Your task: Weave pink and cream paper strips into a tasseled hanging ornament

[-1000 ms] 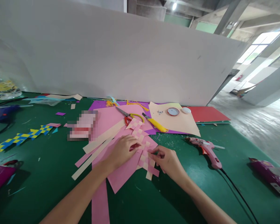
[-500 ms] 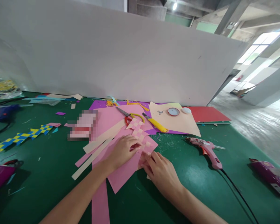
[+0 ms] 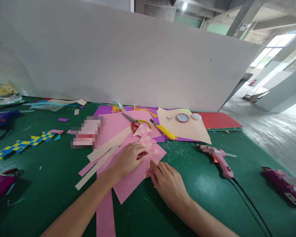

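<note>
A pink and cream checkered woven paper strip (image 3: pixel 145 141) runs diagonally over a pink paper sheet (image 3: pixel 124 194) in front of me. My left hand (image 3: pixel 131 158) curls over its left side, with bent fingertips pinching the weave. Just below and to the right, my right hand (image 3: pixel 169 183) grips the strip's near end between thumb and fingers. The fingers partly hide that end. Cream paper strips (image 3: pixel 97 168) fan out to the left of my left hand. Past the weave's far end lie scissors (image 3: pixel 130 118) with red and yellow handles, and a yellow utility knife (image 3: pixel 165 131).
A pink glue gun (image 3: pixel 220 158) with a trailing cord lies right, a purple device (image 3: pixel 284 186) beyond it. On cream paper (image 3: pixel 198 130) sits a round lid (image 3: pixel 183 118). Left are a blue-yellow woven strip (image 3: pixel 22 145) and a blue glue gun (image 3: pixel 5 119). A pale board (image 3: pixel 138 62) stands behind.
My right hand has shifted slightly at the near end of the woven strip, its fingers drawing closer together. My left hand stays nearly in place, and the tools have not moved.
</note>
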Tool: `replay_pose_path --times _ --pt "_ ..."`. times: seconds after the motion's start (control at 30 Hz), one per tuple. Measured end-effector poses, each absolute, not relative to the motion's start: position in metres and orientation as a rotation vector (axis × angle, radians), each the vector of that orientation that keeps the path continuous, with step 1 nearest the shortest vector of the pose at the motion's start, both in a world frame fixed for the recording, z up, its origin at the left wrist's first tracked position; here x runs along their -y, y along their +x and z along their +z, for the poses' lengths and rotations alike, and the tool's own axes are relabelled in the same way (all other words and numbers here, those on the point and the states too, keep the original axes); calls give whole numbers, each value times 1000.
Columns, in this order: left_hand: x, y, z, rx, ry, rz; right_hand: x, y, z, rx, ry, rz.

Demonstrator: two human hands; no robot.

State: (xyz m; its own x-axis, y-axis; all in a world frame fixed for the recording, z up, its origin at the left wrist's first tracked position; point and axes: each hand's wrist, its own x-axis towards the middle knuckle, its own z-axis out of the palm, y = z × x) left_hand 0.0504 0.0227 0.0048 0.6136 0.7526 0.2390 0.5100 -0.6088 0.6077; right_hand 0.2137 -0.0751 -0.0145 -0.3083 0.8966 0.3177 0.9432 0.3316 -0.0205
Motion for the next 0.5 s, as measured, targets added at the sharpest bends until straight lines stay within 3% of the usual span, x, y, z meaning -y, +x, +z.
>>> replay_pose_path --times 0.5 --pt "-22 52 8 -996 2358 694 75 218 -11 2342 -1672 -151"
